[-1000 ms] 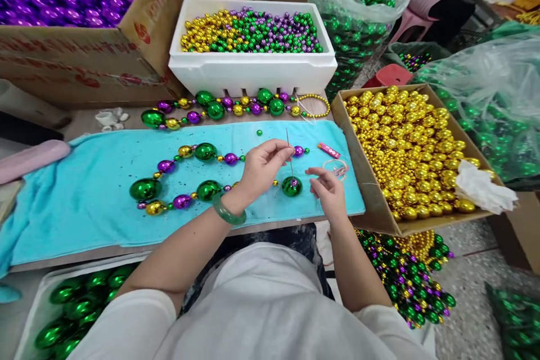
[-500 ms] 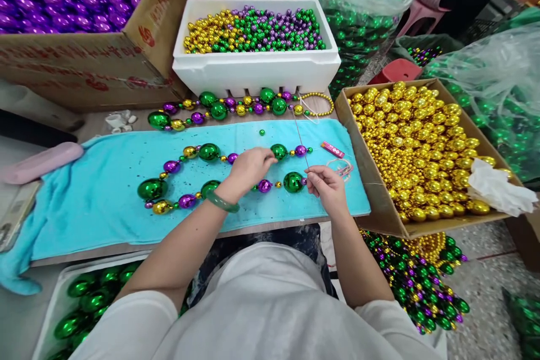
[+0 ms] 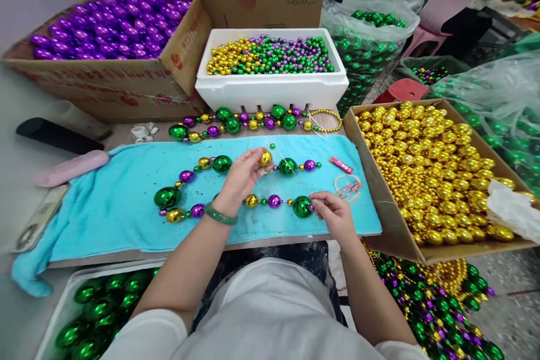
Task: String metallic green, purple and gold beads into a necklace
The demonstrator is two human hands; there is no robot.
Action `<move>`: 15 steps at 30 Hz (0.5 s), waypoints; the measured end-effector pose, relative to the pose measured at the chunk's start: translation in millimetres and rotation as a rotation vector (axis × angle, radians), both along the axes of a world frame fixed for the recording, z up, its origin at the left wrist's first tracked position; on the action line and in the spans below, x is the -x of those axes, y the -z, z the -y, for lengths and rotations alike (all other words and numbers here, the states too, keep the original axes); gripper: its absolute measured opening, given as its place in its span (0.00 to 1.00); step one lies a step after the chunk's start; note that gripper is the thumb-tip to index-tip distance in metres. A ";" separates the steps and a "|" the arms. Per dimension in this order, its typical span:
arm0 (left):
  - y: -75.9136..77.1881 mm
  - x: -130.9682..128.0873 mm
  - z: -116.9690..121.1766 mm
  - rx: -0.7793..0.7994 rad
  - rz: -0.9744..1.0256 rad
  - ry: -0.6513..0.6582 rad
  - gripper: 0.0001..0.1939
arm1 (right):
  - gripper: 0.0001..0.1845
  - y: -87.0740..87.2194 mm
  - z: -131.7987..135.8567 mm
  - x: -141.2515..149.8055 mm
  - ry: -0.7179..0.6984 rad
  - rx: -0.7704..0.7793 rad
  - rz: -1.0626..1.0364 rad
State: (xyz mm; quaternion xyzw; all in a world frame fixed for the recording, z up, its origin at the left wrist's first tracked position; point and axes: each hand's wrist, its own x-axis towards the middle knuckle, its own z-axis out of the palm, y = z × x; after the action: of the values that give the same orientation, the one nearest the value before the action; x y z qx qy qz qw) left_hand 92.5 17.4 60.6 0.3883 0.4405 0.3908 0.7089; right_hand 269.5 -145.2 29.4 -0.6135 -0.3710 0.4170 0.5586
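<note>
- 1 beaded strand lies in a U on the turquoise cloth; 4 large green beads show clearly.
- Left hand: fingers pinch 1 gold bead just above the cloth; whether it is threaded, I cannot tell.
- Right hand: thumb and forefinger pinch the strand's near end, at a small purple bead.
- 1 folded necklace with 5 large green beads lies behind the cloth on the counter.
- 1 loose small green bead and 1 pink packet sit on the cloth.
- The left wrist and its smooth green bracelet hide some of the strand; the thin pale line between the hands is hard to make out.
- The white tray is cut off below.
- Glossy beads fill 1 white foam box and 2 cardboard boxes; the cloth looks soft, dotted with dark specks.
</note>
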 end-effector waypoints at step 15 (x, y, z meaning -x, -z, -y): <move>-12.5 3.8 1.1 0.106 0.297 -0.050 0.11 | 0.12 -0.5 -1.3 7.4 -0.005 0.028 0.040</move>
State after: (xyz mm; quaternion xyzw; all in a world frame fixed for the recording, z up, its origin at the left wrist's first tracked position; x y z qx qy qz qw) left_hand 88.7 16.3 73.1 0.2773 0.3604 0.4376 0.7757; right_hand 262.1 -143.9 30.0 -0.6287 -0.3777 0.4114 0.5412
